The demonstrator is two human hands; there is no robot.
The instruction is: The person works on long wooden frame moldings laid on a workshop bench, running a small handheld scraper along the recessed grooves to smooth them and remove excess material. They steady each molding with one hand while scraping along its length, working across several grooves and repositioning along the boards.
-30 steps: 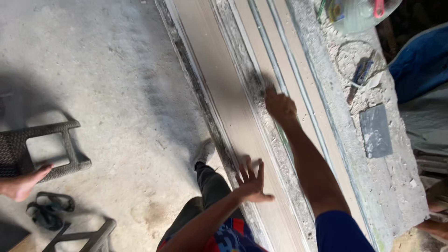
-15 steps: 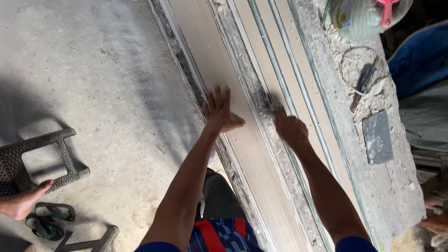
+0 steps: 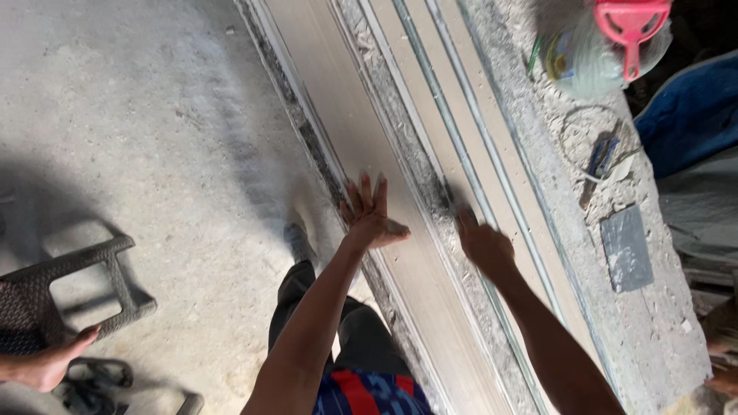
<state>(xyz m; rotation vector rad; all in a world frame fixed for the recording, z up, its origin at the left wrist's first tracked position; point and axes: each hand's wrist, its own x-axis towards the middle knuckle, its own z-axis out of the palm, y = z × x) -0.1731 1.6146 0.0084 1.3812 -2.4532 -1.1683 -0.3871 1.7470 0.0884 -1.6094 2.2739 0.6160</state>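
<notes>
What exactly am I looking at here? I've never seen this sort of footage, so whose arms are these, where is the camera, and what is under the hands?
The single view comes from a camera worn on a person's head, looking down, so the two bare arms rising from the bottom edge are that person's own. The left hand lies flat with fingers spread on a long pale board that runs slantwise across the picture. The right hand rests on the gritty grey strip beside it; whether it holds a small tool I cannot tell. Further right is a rough concrete ledge carrying a flat grey tile, a coil of wire and a plastic bag with a pink handle. On the left lies a concrete floor with a dark woven stool and another person's foot.
</notes>
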